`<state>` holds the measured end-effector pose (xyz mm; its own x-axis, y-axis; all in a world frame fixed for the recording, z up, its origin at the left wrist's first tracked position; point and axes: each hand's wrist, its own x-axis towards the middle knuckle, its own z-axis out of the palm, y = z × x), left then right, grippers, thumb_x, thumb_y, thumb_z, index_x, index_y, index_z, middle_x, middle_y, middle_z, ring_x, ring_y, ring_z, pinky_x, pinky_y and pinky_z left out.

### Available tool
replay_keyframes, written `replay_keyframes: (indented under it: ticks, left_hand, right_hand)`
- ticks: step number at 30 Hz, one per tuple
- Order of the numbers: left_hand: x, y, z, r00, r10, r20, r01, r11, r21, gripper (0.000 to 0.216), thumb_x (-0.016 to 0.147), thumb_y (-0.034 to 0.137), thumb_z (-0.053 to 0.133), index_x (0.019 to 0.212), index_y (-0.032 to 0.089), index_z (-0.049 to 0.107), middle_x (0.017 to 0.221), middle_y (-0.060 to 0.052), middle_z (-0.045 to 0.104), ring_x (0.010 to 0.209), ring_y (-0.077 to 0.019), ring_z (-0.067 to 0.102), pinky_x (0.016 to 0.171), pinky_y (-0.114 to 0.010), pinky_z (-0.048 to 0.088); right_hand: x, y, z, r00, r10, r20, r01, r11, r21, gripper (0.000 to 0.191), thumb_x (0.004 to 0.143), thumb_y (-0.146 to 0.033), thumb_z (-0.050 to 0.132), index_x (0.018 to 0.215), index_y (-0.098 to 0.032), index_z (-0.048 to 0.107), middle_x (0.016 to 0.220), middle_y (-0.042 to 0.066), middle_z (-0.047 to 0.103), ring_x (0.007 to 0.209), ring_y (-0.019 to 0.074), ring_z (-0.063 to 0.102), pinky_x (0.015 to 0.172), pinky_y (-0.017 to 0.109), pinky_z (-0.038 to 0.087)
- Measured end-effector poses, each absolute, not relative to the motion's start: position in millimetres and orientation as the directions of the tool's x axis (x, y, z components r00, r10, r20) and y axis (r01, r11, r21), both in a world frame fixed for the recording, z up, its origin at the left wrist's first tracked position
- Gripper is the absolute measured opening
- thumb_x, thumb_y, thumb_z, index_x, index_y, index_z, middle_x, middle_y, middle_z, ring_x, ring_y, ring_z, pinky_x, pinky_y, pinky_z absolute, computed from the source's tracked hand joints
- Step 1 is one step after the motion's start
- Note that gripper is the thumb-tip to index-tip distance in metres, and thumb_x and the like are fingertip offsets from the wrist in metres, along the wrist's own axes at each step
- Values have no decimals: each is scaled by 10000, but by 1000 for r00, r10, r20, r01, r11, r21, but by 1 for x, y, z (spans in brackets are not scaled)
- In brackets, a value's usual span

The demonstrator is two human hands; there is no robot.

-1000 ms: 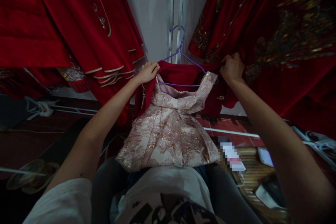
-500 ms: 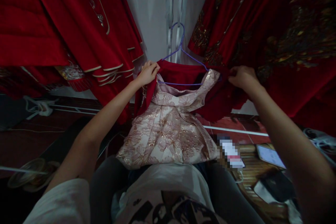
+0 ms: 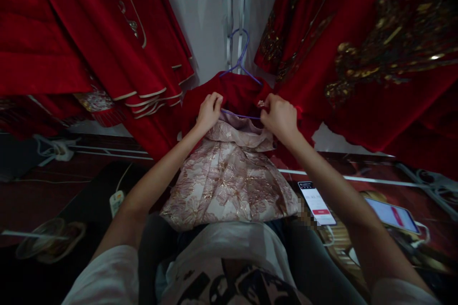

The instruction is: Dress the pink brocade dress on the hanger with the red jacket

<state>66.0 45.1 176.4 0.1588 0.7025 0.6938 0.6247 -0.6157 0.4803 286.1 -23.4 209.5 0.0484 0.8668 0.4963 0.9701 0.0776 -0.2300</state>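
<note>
A pale pink and gold brocade dress (image 3: 232,181) lies across my lap, its top on a purple hanger (image 3: 240,59). Draped over the hanger and the dress's shoulders is a red garment (image 3: 238,88), possibly a jacket. My left hand (image 3: 210,110) pinches the edge of the red garment at the left side of the neckline. On the other side, my right hand (image 3: 281,115) is closed on the opposite edge, beside a small shiny ornament (image 3: 261,103). Both hands partly cover the dress's shoulder straps.
Red embroidered garments (image 3: 143,57) hang at the left, and others with gold beading (image 3: 386,57) at the right. Two phones, one nearer (image 3: 317,205) and one farther (image 3: 391,214), lie at the right. A clear plastic cup (image 3: 41,238) and a white power strip (image 3: 116,202) are at the left.
My right hand has moved left and inward, drawing the red garment over the right shoulder of the dress. My left hand has shifted slightly right and down. The red fabric now covers the hanger's arms.
</note>
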Motion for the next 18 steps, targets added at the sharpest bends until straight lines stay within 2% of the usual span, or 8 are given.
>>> replay_keyframes:
  ticks: [3, 6, 11, 16, 18]
  left_hand:
    - [79, 32, 171, 219, 697, 683, 595, -650, 473, 383, 946, 501, 330, 856, 212, 565, 836, -59, 569, 821, -200, 545, 821, -352, 444]
    - [77, 17, 170, 198, 696, 690, 583, -649, 488, 360, 950, 487, 335, 883, 221, 567, 852, -57, 561, 834, -195, 543, 825, -346, 449]
    - [45, 9, 172, 98, 697, 711, 662, -579, 476, 323, 961, 455, 335, 980, 230, 566, 927, -68, 561, 862, -190, 560, 851, -340, 437]
    - [41, 15, 172, 122, 718, 685, 638, -586, 500, 250, 968, 399, 345, 1020, 228, 521, 809, -39, 579, 782, -174, 598, 758, -307, 445]
    - [55, 14, 169, 160, 726, 668, 606, -607, 515, 199, 951, 375, 396, 1031, 224, 497, 842, -43, 600, 776, -171, 611, 740, -303, 454]
  right_hand:
    - [266, -29, 206, 3, 909, 418, 981, 78, -175, 231, 833, -199, 457, 1004, -163, 607, 914, 183, 659, 867, 304, 623, 735, 387, 447]
    - [264, -38, 194, 35, 933, 359, 982, 35, -187, 252, 850, -208, 424, 1010, -140, 606, 906, 219, 665, 848, 330, 642, 718, 412, 454]
    - [281, -52, 158, 83, 963, 257, 945, 6, -327, 282, 860, -247, 370, 1006, -175, 601, 890, 192, 694, 850, 349, 663, 698, 390, 448]
    - [274, -40, 147, -55, 969, 242, 870, 165, -464, 254, 823, -238, 379, 936, -186, 600, 938, 146, 708, 893, 300, 664, 741, 330, 454]
    - [259, -33, 152, -135, 958, 253, 826, 249, -506, 234, 812, -253, 396, 920, -199, 597, 912, 117, 708, 868, 285, 663, 747, 326, 468]
